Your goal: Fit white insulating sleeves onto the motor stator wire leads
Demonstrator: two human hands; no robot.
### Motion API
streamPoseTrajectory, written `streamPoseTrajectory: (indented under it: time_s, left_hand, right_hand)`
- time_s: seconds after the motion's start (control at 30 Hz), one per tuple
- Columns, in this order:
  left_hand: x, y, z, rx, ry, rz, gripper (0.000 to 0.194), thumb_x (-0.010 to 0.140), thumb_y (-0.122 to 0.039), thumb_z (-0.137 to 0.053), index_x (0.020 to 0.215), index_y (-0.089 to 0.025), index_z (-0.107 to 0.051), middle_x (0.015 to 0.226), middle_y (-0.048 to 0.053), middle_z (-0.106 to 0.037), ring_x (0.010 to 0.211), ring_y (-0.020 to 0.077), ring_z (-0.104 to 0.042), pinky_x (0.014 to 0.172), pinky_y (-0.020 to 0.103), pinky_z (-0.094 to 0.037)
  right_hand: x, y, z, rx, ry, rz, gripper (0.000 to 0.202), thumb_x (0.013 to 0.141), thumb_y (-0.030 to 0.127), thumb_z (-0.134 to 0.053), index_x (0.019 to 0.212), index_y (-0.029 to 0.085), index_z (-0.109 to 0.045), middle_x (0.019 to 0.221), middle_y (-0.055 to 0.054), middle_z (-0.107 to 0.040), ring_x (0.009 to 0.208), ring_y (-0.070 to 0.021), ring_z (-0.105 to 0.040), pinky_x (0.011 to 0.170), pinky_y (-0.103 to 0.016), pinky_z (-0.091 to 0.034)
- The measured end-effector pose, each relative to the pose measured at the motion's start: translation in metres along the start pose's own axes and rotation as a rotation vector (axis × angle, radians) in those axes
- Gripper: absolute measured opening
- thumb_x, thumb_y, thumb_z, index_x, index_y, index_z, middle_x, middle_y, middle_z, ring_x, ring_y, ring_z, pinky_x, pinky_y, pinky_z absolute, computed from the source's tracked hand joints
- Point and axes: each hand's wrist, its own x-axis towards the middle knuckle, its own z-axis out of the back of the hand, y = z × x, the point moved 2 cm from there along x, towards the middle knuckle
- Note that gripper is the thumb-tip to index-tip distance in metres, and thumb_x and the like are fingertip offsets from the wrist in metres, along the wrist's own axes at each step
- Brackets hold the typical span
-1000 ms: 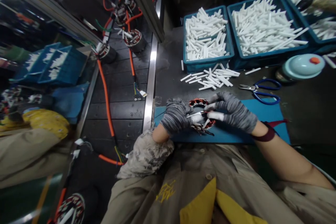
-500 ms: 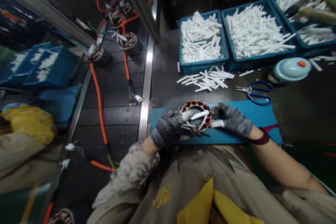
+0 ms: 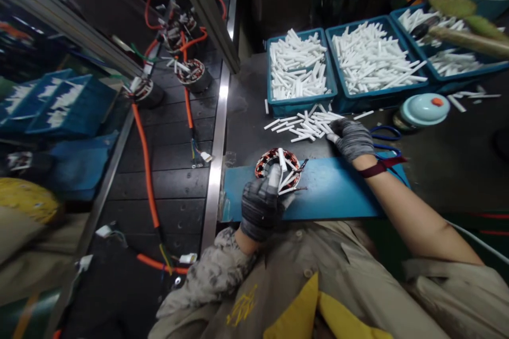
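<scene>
A ring-shaped copper-wound coil (image 3: 263, 163) with white tubes and dark leads rests on the blue mat (image 3: 330, 190). My left hand (image 3: 262, 204), in a grey striped glove with pale fingertips, is closed on its near side, thumb beside a white tube. My right hand (image 3: 352, 137), gloved alike, reaches to the right end of the loose white tubes (image 3: 308, 126); its fingertips are close together there, and whether they pinch a tube is too small to tell. Blue-handled scissors (image 3: 387, 147) lie partly hidden behind my right hand.
Blue bins (image 3: 336, 96) of white tubes line the back. A light blue lidded jar (image 3: 425, 109) stands right. Left, past a metal rail (image 3: 217, 153), more coils (image 3: 194, 75) with orange cables sit on a slatted conveyor (image 3: 175, 169). A person's yellow sleeve (image 3: 29, 204) shows far left.
My right hand has left the coil and moved up and right to the loose tubes. The coil, in my left hand, has turned and shifted slightly left. The camera view has shifted a little.
</scene>
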Motion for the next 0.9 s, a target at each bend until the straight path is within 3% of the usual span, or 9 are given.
streamPoseTrajectory:
  time_s: [0.17,0.23,0.3,0.43,0.6,0.8,0.9]
  left_hand:
    - [-0.029,0.01,0.015,-0.094,-0.009,0.021,0.044,0.095,-0.036,-0.073,0.134,-0.021,-0.062,0.121,0.014,-0.078,0.103,0.0282,-0.078,0.084,0.039,-0.062]
    - [-0.03,0.015,0.011,-0.206,0.046,0.034,0.036,0.1,-0.03,-0.066,0.135,-0.02,-0.062,0.126,0.014,-0.077,0.109,0.0251,-0.077,0.084,0.034,-0.064]
    - [-0.026,0.02,0.007,-0.279,0.092,0.026,0.032,0.104,-0.029,-0.057,0.134,-0.018,-0.063,0.128,0.014,-0.076,0.11,0.0227,-0.077,0.086,0.03,-0.066]
    - [-0.013,0.034,0.003,-0.379,0.157,-0.067,0.033,0.107,-0.031,-0.05,0.13,-0.014,-0.067,0.123,0.011,-0.078,0.109,0.0208,-0.078,0.095,0.029,-0.065]
    - [-0.009,0.044,0.002,-0.41,0.301,-0.064,0.036,0.105,-0.034,-0.055,0.136,-0.02,-0.067,0.129,0.007,-0.076,0.112,0.0218,-0.077,0.098,0.032,-0.065]
    - [-0.009,0.045,0.001,-0.441,0.361,-0.087,0.038,0.104,-0.033,-0.057,0.137,-0.019,-0.067,0.129,0.008,-0.076,0.116,0.0229,-0.075,0.099,0.033,-0.065]
    - [-0.007,0.047,0.001,-0.428,0.437,-0.083,0.038,0.104,-0.034,-0.056,0.137,-0.022,-0.068,0.132,0.006,-0.075,0.118,0.0234,-0.074,0.101,0.035,-0.063]
  right_hand:
    - [-0.035,0.015,0.017,0.252,-0.135,0.154,0.032,0.087,0.038,-0.071,0.111,0.018,-0.076,0.121,-0.017,-0.072,0.118,-0.039,-0.066,0.107,-0.061,-0.051]
    - [-0.06,0.029,0.027,0.489,-0.09,0.259,0.027,0.093,0.04,-0.067,0.114,0.024,-0.076,0.124,-0.012,-0.073,0.118,-0.0353,-0.068,0.107,-0.058,-0.053]
    - [-0.084,0.043,0.033,0.639,0.043,0.285,0.027,0.096,0.039,-0.065,0.119,0.029,-0.076,0.118,-0.008,-0.078,0.109,-0.0317,-0.073,0.101,-0.052,-0.057]
    - [-0.111,0.057,0.039,0.568,0.057,0.272,0.026,0.094,0.037,-0.066,0.114,0.027,-0.079,0.106,-0.007,-0.081,0.094,-0.0293,-0.076,0.084,-0.045,-0.061]
    - [-0.113,0.06,0.04,0.531,0.051,0.303,0.02,0.093,0.036,-0.069,0.107,0.027,-0.08,0.096,-0.006,-0.08,0.083,-0.0253,-0.075,0.077,-0.04,-0.062]
    - [-0.105,0.071,0.042,0.313,0.062,0.621,0.027,0.102,0.036,-0.059,0.12,0.031,-0.079,0.108,-0.008,-0.079,0.094,-0.0257,-0.074,0.081,-0.038,-0.057]
    - [-0.098,0.083,0.039,0.058,0.113,0.759,0.034,0.105,0.041,-0.053,0.124,0.027,-0.078,0.095,-0.011,-0.079,0.084,-0.0257,-0.071,0.071,-0.036,-0.05]
